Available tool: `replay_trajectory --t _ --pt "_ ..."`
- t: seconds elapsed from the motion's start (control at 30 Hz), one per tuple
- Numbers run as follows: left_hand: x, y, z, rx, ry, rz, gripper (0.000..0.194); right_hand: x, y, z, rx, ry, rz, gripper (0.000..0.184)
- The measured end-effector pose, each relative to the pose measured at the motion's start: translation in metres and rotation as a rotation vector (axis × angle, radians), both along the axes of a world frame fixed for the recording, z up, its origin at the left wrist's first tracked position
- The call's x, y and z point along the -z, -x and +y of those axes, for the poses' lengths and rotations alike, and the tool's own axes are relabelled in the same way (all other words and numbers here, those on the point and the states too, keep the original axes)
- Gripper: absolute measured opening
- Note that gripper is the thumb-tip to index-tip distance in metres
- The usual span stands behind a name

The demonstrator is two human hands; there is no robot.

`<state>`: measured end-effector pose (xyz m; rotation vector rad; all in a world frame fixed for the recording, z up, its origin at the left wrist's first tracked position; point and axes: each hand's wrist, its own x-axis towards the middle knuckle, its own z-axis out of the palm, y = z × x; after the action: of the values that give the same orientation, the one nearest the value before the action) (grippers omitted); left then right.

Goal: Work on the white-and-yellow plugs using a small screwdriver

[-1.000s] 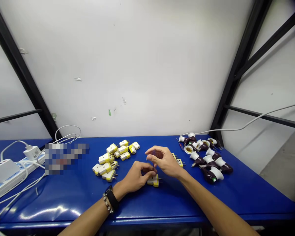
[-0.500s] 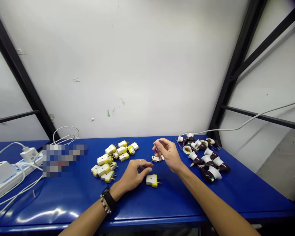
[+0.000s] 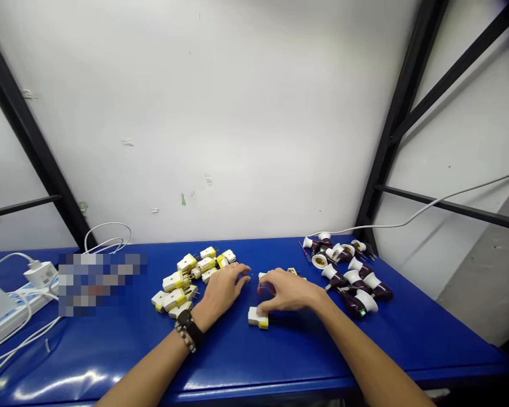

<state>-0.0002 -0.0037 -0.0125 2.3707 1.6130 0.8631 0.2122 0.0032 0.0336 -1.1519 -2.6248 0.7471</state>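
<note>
- Touching the top of 1 white-and-yellow plug (image 3: 258,320) with the thumb of the right hand (image 3: 290,291), flat on the blue desk (image 3: 220,353), in front of the wearer.
- Curling the other right fingers above and behind that plug, with thumb and forefinger apart; partly hiding something purple (image 3: 262,289) beneath, whether gripped or not impossible to tell.
- Holding the left hand (image 3: 219,291) just beside the pile of plugs (image 3: 175,298), with fingers bent and thumb and forefinger spread apart, pinching nothing visible.
- Wearing a dark watch (image 3: 186,321) and a beaded bracelet (image 3: 184,338) on the left wrist.
- Behind the right hand, partly covered: white and yellow pieces (image 3: 293,271).
- To the right, in a loose heap: white-and-maroon lamp holders (image 3: 356,280), with a thin screwdriver (image 3: 306,252) near the left edge of the heap.
- At far left: a power strip (image 3: 4,325) with white cables (image 3: 30,343), near a pixelated patch.
- Behind the desk: a pale wall (image 3: 254,141) between 2 black metal posts (image 3: 385,150).
</note>
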Motion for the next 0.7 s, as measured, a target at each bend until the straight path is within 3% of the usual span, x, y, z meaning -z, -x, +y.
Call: replay_trajectory --t 0.1,0.27,0.33,0.5,0.7 --pt "-0.009 0.003 -0.020 0.119 0.069 -0.064 0.023 0.001 -0.002 0.002 -0.027 0.052 -0.142 0.050" --pt "-0.018 0.006 -0.049 0.350 0.281 -0.045 0.039 0.003 0.003 -0.001 -0.097 0.139 -0.149 0.055" --pt "-0.019 0.005 -0.052 0.385 0.300 -0.015 0.035 0.003 0.005 -0.003 -0.077 0.169 -0.184 0.053" --pt "-0.020 -0.001 -0.039 0.331 0.227 -0.004 0.022 -0.007 -0.005 -0.007 -0.026 0.078 -0.237 0.023" --pt "-0.009 -0.022 -0.016 0.207 0.036 0.151 0.022 -0.023 -0.048 0.002 0.218 0.066 -0.243 0.032"
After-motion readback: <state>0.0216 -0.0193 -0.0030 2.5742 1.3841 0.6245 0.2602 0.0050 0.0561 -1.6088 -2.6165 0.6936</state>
